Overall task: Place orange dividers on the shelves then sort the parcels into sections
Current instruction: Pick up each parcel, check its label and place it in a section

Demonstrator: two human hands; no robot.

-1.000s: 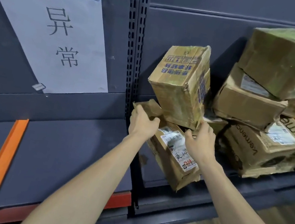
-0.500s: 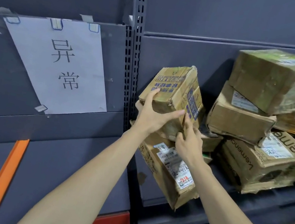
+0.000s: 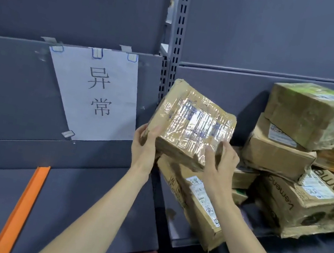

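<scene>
Taped parcel lifted off the pile.
Our left hand (image 3: 146, 145) and right hand (image 3: 219, 164) clamp the taped cardboard parcel (image 3: 193, 124) above the leaning box (image 3: 195, 200); orange divider (image 3: 20, 210) lies on the left shelf (image 3: 79, 211).

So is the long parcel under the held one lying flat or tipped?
Tipped: the long parcel slants downward, its lower corner overhanging the shelf edge, under the taped parcel in both hands.
</scene>
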